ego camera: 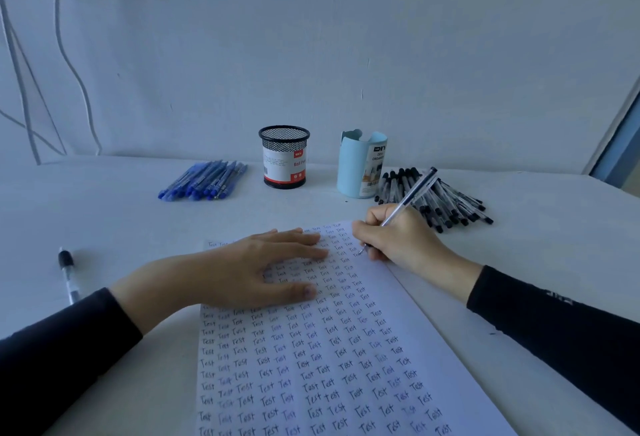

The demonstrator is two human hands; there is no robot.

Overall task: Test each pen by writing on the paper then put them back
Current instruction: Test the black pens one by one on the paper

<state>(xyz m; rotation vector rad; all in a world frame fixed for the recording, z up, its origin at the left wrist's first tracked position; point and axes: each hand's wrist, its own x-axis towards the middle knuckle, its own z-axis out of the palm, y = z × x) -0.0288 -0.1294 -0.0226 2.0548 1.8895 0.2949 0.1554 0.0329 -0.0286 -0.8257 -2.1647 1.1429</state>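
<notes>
Head view: the right hand (398, 238) is pinching a pen (408, 196), its tip meeting the paper (346, 349) near its far right corner. The paper is lying along the tabletop's near edge. The left hand (249, 262) is pressing it flat, fingers straight. Writing small looks wise, as free space is running short.

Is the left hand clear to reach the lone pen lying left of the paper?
Probably yes. The left hand lies flat on the paper, holding nothing, and the lone pen sits on bare table with nothing between.
</notes>
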